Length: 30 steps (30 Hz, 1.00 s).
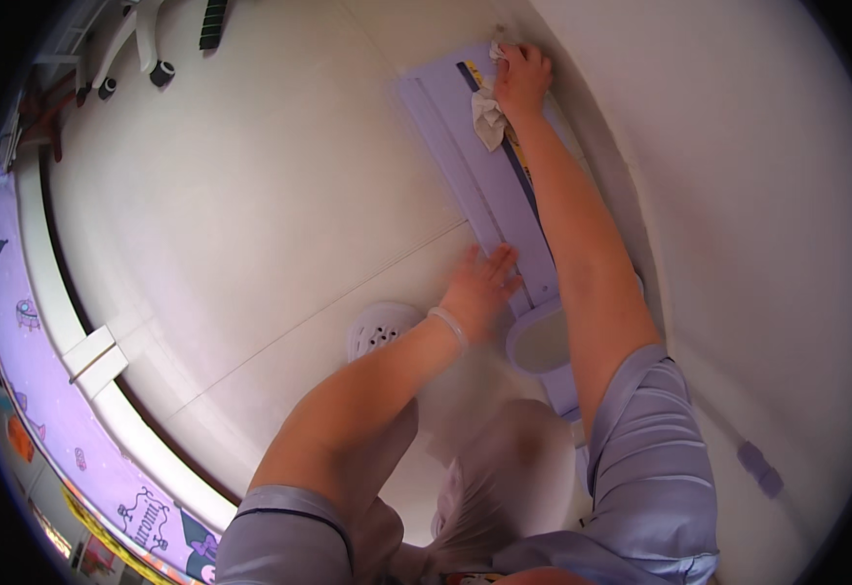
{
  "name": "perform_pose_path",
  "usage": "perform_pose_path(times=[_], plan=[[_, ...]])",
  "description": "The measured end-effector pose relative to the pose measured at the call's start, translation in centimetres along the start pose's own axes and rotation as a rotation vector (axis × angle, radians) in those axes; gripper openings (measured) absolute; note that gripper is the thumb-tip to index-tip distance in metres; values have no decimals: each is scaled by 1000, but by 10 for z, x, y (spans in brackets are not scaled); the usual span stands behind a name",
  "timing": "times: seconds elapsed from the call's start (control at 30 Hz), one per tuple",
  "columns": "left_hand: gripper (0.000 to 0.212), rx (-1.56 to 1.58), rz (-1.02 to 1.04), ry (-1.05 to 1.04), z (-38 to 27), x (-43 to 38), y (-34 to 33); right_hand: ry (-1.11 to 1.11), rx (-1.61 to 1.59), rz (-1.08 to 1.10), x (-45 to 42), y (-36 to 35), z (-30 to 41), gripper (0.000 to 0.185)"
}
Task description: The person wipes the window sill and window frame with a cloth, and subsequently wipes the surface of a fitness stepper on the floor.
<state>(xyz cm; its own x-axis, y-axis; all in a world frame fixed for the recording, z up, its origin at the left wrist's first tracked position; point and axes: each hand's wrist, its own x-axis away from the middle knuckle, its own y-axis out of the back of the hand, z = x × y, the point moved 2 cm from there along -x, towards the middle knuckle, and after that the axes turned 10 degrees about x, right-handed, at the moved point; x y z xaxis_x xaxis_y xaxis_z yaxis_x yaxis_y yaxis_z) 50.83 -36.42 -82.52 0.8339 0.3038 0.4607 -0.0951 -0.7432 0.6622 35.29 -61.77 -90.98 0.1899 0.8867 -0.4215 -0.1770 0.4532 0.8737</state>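
A long lavender plastic-looking panel [462, 157] lies on the floor along the pale wall. It has a groove, a dark strip [521, 172] with yellow patches bearing writing, and an oval, handle-like opening at its near end. My right hand [524, 77] grips a crumpled white tissue [489, 121] at the panel's far end; part of the tissue hangs over the strip. My left hand [480, 289], with a pale band at the wrist, has its fingers spread on or just over the panel's near left edge and holds nothing. My right forearm hides part of the strip.
The wall [747, 183] rises close on the right, with a lavender buckle-like piece [760, 468] beside it. A lavender clog [384, 329] stands on the tiled floor [250, 183]. At left runs a white frame [53, 285] with purple printed fabric. Chair casters [162, 72] are at upper left.
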Motion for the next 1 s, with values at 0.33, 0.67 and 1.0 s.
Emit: perform_pose_path(times=[0.33,0.67,1.0], plan=[[82,-76,-81,15,0,0,-10,498,-140,121,50,7,96,40],[66,157,28,-327,-4,101,3,520,-159,492,200,132,28,56],[51,652,-397,-118,16,162,15,509,16,300,89,34,95,58]])
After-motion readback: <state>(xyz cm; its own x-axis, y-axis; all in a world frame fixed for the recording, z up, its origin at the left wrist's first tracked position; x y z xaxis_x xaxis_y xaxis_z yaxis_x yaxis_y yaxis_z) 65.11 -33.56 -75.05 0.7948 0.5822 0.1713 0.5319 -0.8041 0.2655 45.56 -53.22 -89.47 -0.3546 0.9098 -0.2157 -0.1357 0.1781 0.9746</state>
